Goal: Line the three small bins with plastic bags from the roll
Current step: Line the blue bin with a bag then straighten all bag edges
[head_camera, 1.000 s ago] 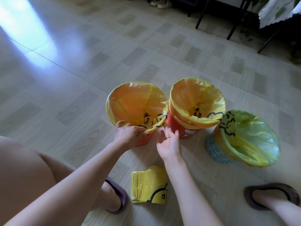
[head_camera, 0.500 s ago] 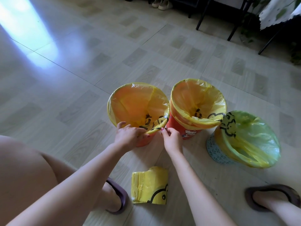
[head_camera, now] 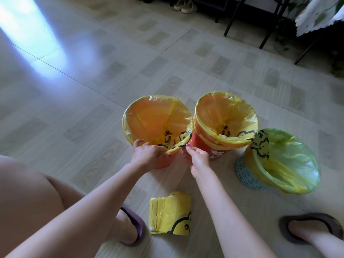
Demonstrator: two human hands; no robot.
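Three small bins stand on the floor, each lined with a yellow plastic bag. The left orange bin (head_camera: 163,163) has its bag (head_camera: 149,118) folded over the rim. My left hand (head_camera: 148,156) grips the bag's near edge at the rim. My right hand (head_camera: 197,158) pinches the same edge just to the right, between the left bin and the middle red bin (head_camera: 201,146). The blue patterned bin (head_camera: 245,175) sits at the right, its bag (head_camera: 286,161) hanging loosely over the rim. The yellow bag roll (head_camera: 170,214) lies on the floor near me.
My two feet in dark slippers (head_camera: 135,227) (head_camera: 309,229) rest on the tiled floor on either side of the roll. Black furniture legs (head_camera: 270,23), a pair of shoes (head_camera: 184,5) and a patterned cloth (head_camera: 320,13) are at the far right.
My right hand went from lying open beside the left bin to pinching the bag's edge at the rim. My left hand stayed on the rim.
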